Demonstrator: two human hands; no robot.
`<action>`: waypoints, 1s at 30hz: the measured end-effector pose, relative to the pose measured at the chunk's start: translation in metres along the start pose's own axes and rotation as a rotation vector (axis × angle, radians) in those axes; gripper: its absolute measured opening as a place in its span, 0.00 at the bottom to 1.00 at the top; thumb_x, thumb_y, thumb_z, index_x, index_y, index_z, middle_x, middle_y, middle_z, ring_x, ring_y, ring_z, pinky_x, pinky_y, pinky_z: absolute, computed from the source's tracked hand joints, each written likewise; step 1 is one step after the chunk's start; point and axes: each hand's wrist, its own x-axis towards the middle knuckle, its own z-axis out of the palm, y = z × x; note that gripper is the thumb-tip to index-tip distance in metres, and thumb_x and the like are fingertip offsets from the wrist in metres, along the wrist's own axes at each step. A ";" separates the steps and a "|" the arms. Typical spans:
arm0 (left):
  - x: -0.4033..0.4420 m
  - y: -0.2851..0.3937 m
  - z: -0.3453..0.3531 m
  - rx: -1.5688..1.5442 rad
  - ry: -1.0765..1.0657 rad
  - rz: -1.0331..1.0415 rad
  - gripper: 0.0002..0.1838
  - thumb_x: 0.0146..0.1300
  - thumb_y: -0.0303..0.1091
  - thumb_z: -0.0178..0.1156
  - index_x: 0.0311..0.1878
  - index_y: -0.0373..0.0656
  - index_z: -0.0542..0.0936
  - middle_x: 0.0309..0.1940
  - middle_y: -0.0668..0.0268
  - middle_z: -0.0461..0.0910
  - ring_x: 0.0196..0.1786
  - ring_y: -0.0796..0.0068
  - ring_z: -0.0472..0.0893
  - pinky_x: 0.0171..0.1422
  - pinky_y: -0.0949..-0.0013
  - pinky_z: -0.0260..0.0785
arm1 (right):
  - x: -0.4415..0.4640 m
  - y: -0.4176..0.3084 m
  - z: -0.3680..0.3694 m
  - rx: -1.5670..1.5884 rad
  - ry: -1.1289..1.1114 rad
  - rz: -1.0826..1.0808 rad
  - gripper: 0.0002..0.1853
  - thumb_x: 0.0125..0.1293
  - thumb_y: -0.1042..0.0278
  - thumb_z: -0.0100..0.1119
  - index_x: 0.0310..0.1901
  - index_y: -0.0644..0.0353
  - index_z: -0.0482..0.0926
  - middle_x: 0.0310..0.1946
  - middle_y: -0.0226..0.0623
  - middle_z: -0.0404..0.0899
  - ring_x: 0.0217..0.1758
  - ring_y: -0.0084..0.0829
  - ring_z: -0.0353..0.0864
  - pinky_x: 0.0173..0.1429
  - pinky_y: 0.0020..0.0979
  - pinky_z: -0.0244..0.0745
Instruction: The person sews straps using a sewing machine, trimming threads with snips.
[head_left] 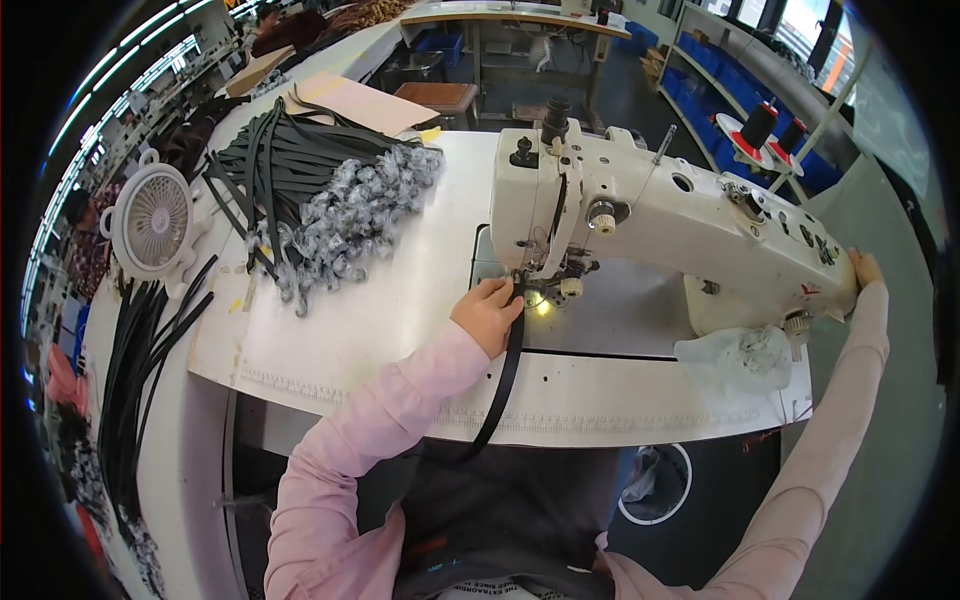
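My left hand (488,315) pinches a black strap (508,375) close to the needle area of a white sewing machine (640,190). From there the strap hangs down over the front edge of the table. A small lamp (541,303) glows beside the fingertips. At the far right end of the machine, my right hand (866,270) curls round behind the housing; its fingers are partly hidden, and so is what they grip. Left of the machine lies a pile of black straps (290,165), their ends wrapped in clear plastic (350,210).
A white fan (152,220) stands at the left, above more hanging black straps (125,400). Thread spools (758,125) stand behind the machine at the right. Crumpled plastic (735,358) lies by the machine base. A bin (686,490) sits below the table.
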 end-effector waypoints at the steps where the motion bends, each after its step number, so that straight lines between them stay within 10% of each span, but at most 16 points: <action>1: 0.000 0.003 -0.001 0.006 0.004 0.003 0.18 0.39 0.20 0.59 0.39 0.39 0.78 0.44 0.56 0.76 0.48 0.58 0.74 0.50 0.65 0.71 | -0.004 -0.004 -0.002 -0.026 0.034 0.003 0.26 0.63 0.47 0.47 0.44 0.67 0.78 0.42 0.54 0.77 0.51 0.48 0.75 0.54 0.39 0.66; 7: 0.000 0.003 -0.002 0.014 0.005 0.008 0.17 0.38 0.20 0.59 0.37 0.39 0.79 0.44 0.56 0.76 0.48 0.59 0.75 0.49 0.66 0.71 | -0.015 0.010 0.000 0.135 0.006 -0.089 0.28 0.65 0.46 0.44 0.47 0.68 0.75 0.42 0.50 0.78 0.45 0.47 0.77 0.52 0.37 0.66; 14: 0.000 0.000 0.001 0.040 0.030 0.032 0.18 0.39 0.21 0.59 0.39 0.39 0.78 0.44 0.56 0.76 0.48 0.59 0.75 0.50 0.66 0.71 | -0.114 0.046 0.128 1.037 0.532 0.060 0.24 0.67 0.47 0.42 0.49 0.62 0.72 0.36 0.36 0.76 0.35 0.23 0.75 0.34 0.21 0.70; 23: 0.000 0.000 -0.001 0.039 -0.024 0.031 0.19 0.39 0.22 0.59 0.41 0.38 0.77 0.45 0.54 0.75 0.50 0.59 0.73 0.51 0.67 0.70 | -0.086 0.021 0.035 0.516 0.202 0.106 0.23 0.68 0.48 0.40 0.42 0.61 0.74 0.25 0.32 0.74 0.21 0.23 0.68 0.24 0.26 0.65; 30: -0.002 0.000 0.000 0.039 -0.039 0.024 0.20 0.39 0.21 0.59 0.41 0.38 0.78 0.46 0.54 0.75 0.51 0.59 0.73 0.53 0.67 0.69 | -0.127 -0.009 0.133 1.286 0.697 0.084 0.25 0.68 0.47 0.38 0.50 0.64 0.69 0.43 0.39 0.74 0.43 0.29 0.75 0.44 0.27 0.71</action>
